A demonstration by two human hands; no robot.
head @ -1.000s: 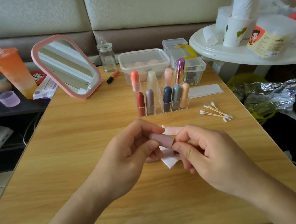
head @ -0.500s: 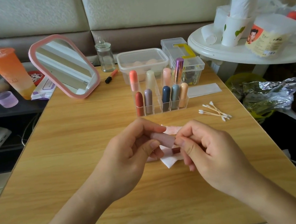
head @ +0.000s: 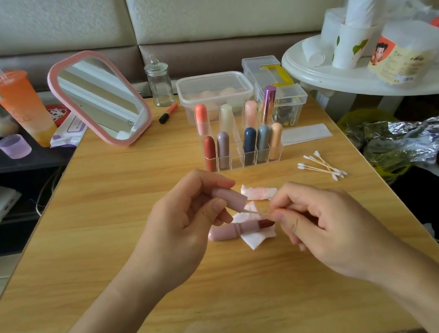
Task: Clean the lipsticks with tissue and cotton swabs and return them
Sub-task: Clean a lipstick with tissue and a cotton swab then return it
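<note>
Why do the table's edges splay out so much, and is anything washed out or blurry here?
Head view: the wide-angle lens splays the wooden table; bright light washes out the white side table at right; shadows under the left hand and right hand are faint, soft; the thin cotton swab the right hand pinches looks slightly blurred.

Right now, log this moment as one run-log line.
step: cap cleaning | left hand: holds pink cap | right hand: pinches cotton swab at cap mouth | lipstick body: uncapped, lying on tissue
</note>
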